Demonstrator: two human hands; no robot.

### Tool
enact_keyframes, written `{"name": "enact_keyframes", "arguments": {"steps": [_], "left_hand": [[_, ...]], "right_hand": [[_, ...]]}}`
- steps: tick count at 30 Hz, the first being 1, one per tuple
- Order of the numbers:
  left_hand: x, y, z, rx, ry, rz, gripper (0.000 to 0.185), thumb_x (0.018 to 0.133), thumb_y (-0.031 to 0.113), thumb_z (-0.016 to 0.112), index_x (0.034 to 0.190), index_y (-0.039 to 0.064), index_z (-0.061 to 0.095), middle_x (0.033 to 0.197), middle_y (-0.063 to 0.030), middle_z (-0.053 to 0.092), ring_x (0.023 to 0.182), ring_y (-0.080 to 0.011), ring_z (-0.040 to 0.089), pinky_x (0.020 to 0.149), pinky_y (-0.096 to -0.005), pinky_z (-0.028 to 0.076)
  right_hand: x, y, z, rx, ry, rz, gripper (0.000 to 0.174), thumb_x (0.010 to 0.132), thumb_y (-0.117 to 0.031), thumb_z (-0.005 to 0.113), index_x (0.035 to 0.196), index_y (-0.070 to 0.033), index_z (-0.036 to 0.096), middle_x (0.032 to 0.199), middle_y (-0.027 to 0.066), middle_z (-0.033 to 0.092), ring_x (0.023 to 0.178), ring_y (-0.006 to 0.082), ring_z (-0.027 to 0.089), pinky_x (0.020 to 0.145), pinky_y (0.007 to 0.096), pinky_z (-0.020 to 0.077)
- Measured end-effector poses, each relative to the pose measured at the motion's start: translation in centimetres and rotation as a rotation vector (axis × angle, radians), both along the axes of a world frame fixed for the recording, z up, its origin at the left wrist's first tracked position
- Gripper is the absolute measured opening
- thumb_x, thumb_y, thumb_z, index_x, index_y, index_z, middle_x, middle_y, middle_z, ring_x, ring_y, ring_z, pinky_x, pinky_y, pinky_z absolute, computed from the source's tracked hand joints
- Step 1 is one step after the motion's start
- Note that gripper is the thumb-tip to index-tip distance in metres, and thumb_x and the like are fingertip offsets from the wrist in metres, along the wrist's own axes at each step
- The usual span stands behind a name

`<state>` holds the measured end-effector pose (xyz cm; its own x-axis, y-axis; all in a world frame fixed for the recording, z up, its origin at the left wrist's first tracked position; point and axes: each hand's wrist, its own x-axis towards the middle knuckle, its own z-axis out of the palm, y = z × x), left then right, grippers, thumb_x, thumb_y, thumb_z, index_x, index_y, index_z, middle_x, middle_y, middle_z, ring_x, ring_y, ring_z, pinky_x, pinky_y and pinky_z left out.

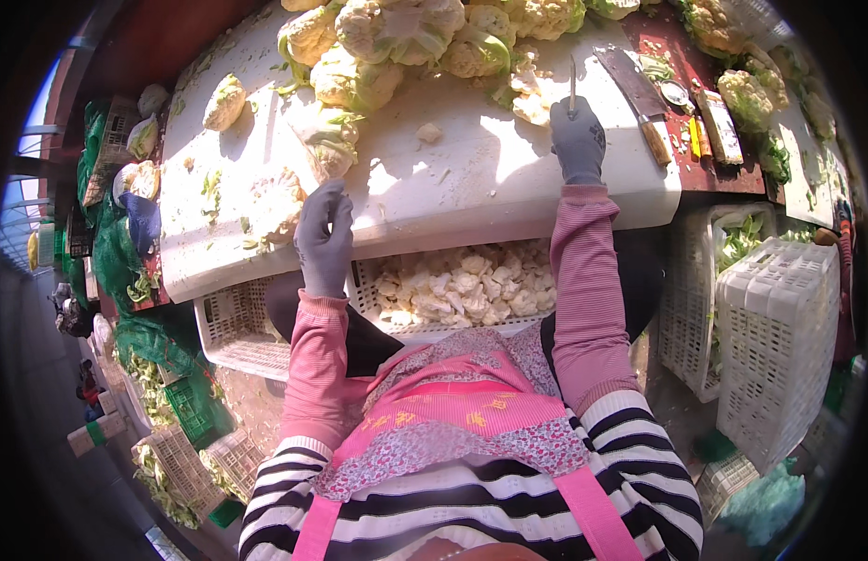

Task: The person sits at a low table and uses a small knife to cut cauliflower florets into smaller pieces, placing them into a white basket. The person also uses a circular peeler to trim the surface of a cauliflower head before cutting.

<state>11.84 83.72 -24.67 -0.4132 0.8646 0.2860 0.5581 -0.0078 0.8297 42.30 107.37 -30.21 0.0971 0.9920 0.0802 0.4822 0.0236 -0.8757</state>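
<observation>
My right hand [578, 139], in a grey glove, grips a small knife [572, 73] with its narrow blade pointing away from me. Trimmed cauliflower pieces [533, 91] lie just left of it on the white board [434, 182]. My left hand [325, 235], also gloved, is over the board's near edge with fingers curled and a small gap at the thumb; I see nothing held in it. Beside it on the left sits a pale cauliflower head [276, 203], and a leafy cauliflower [332, 144] lies just beyond its fingertips. One small floret [428, 132] rests mid-board.
Whole cauliflowers [399, 31] are heaped at the far side. A cleaver [633, 91] lies at the board's right. Below the board, a white crate holds cut florets [469, 287]; another crate [244, 336] is to its left. Stacked crates [777, 343] stand at right, green netting [118, 217] at left.
</observation>
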Motion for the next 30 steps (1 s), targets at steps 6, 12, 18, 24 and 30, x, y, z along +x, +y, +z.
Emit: {"name": "enact_keyframes", "arguments": {"steps": [6, 12, 18, 24, 30], "left_hand": [[4.4, 15.6, -9.1, -0.228, 0.580, -0.055, 0.038, 0.082, 0.026, 0.075, 0.115, 0.011, 0.066, 0.112, -0.0138, 0.064, 0.106, -0.0320, 0.062, 0.088, -0.0435, 0.050], [6.9, 9.6, -6.3, -0.069, 0.302, -0.188, 0.033, 0.078, 0.016, 0.072, 0.110, 0.007, 0.066, 0.095, -0.0102, 0.063, 0.092, -0.0288, 0.060, 0.084, -0.0406, 0.049], [4.8, -3.3, -3.3, -0.467, 0.113, -0.244, 0.034, 0.079, 0.016, 0.071, 0.110, 0.003, 0.066, 0.093, -0.0131, 0.063, 0.087, -0.0292, 0.061, 0.083, -0.0400, 0.049], [7.1, -1.6, -3.1, -0.517, -0.324, -0.286, 0.065, 0.086, 0.026, 0.077, 0.143, 0.007, 0.052, 0.127, -0.0114, 0.059, 0.102, -0.0173, 0.060, 0.090, -0.0317, 0.050], [6.7, 8.1, -6.2, -0.354, -0.548, -0.204, 0.046, 0.096, 0.018, 0.070, 0.135, -0.003, 0.056, 0.118, -0.0099, 0.065, 0.104, -0.0130, 0.062, 0.085, -0.0247, 0.052]], "right_hand": [[1.3, 0.4, -1.3, -0.158, 0.027, 0.008, 0.039, 0.092, -0.038, 0.063, 0.102, -0.001, 0.061, 0.069, 0.0054, 0.059, 0.055, 0.0131, 0.059, 0.052, 0.0291, 0.0495], [-0.2, 2.1, -2.3, -0.025, -0.257, 0.090, 0.067, 0.082, -0.043, 0.077, 0.126, 0.003, 0.055, 0.107, 0.0208, 0.069, 0.103, 0.0301, 0.067, 0.089, 0.0387, 0.0516], [-0.3, -0.7, -3.4, 0.019, 0.096, 0.296, 0.060, 0.080, -0.015, 0.081, 0.131, -0.001, 0.053, 0.101, 0.0068, 0.068, 0.071, 0.0119, 0.063, 0.058, 0.0245, 0.0501], [-2.3, -5.4, -3.2, -0.249, 0.689, 0.460, 0.068, 0.082, -0.006, 0.079, 0.142, -0.005, 0.049, 0.119, 0.0055, 0.062, 0.083, 0.0079, 0.056, 0.060, 0.0213, 0.0452], [-4.6, -8.4, -1.8, -0.378, 0.297, 0.662, 0.051, 0.092, -0.023, 0.070, 0.137, -0.006, 0.054, 0.110, 0.0064, 0.065, 0.085, 0.0101, 0.057, 0.062, 0.0251, 0.0474]]}}
